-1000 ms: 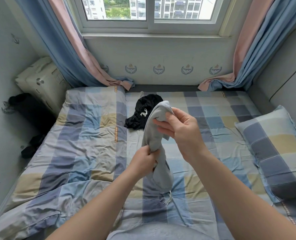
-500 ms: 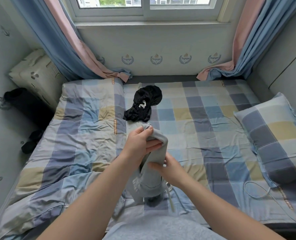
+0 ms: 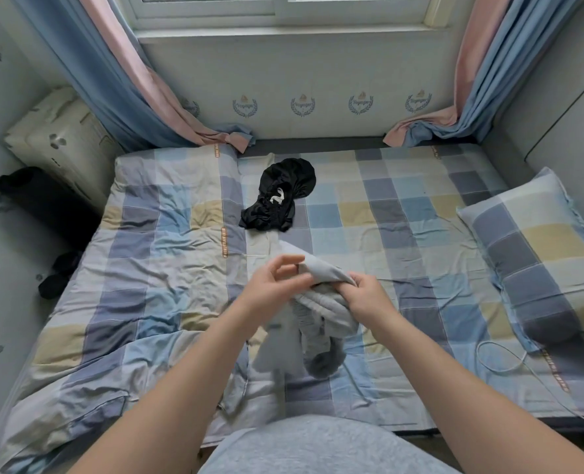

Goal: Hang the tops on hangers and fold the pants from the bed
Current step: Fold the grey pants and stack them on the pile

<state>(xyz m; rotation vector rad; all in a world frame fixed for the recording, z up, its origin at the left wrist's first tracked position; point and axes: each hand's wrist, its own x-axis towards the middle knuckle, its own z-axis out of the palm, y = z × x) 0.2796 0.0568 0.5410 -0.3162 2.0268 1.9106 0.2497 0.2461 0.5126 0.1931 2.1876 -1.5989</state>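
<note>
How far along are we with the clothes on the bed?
Nothing finished is in view: no hung or folded piece. In hand: the grey garment, bunched, held by the left hand and right hand. Remaining: the black garment, crumpled farther back on the bed.

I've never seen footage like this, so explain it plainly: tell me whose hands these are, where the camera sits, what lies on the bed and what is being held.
There is no machine here: a person works with two bare hands. The camera is worn on their head and looks forward and down, so the arms reach in from the bottom. The left hand and the right hand both hold a bunched grey garment in their fingers, over the checked bed. Farther back, a black garment lies crumpled on the bed. A matching pillow lies at the right, and a thin white cable loops near it.
</note>
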